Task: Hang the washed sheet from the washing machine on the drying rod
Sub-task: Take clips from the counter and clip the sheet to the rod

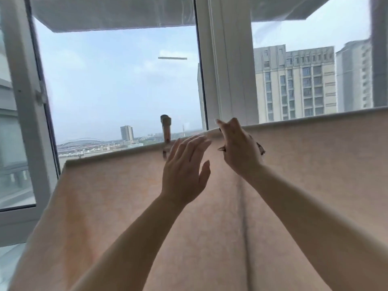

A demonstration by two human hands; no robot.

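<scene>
At the far left stands an open white window frame (25,106), with hazy sky and a low skyline beyond it. The sheet (117,196) begins just right of that frame and runs across to the right edge of the view. It is draped over a straight horizontal line at the far side and hangs down toward the person, filling the near half of the scene. The fabric is a pale pinkish beige with a faint mottled pattern. It looks smooth and fairly taut, and its top fold is rounded and slightly greyer. The support beneath the fold is covered.

A metal fitting (166,131) rises above the fold near the middle. Just right of it the left hand (184,166) is raised with its back to the camera. Its fingers are straight and close together, the thumb set apart, and the fingertips reach the top fold.

The right hand (239,148) sits on the fold itself. Its fingers curl over the fabric's top edge, with one finger poking up and to the left. A dark vertical crease (243,217) runs down the sheet below this hand.

Behind are a white mullion (231,70) and tall pale buildings (294,85).
</scene>
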